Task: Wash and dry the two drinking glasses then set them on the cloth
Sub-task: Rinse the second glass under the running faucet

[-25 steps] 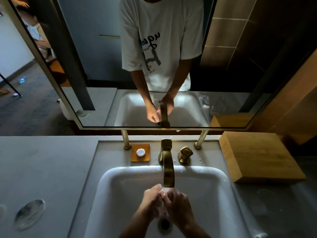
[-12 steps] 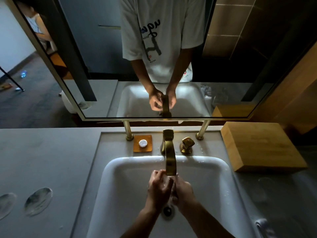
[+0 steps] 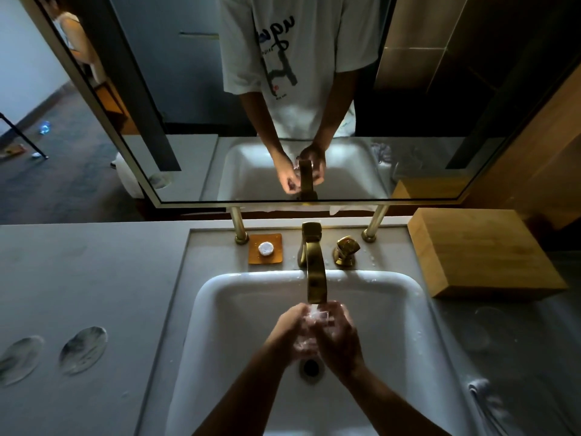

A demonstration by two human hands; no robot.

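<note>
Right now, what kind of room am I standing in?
Most likely a bathroom, perhaps a hotel's: a white sink with a brass tap, a mirror above it, and a small soap.

Brass faucet spout (image 3: 316, 278) just above both hands (basin (image 3: 239, 309) open on either side).

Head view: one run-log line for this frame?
phase: rinsing | both hands around clear glass | under brass faucet | over sink drain
</note>
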